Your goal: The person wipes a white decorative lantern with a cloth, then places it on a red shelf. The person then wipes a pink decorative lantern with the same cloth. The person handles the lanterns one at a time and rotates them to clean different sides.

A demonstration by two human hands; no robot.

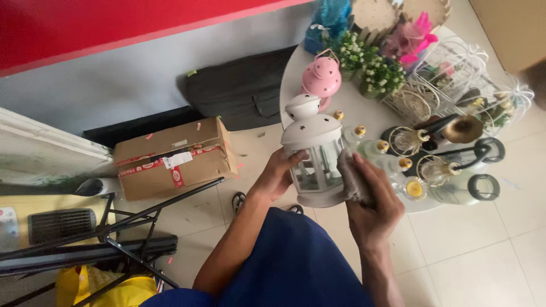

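My left hand (277, 173) grips the left side of a white metal lantern (314, 149) with glass panes and star cut-outs in its domed top. My right hand (372, 207) presses a grey cloth (352, 179) against the lantern's right glass pane. The lantern is held over the near edge of a round white table (364, 111). My lap in blue fabric (296, 267) is below it.
On the table stand a pink lantern (322, 77), small flower pots (382, 77), wire baskets (449, 74), several glass bottles with gold caps (392, 156) and black-handled glass holders (483, 187). A taped cardboard box (173, 159), a black folded stand (114, 233) and a dark bag (242, 88) lie on the tiled floor.
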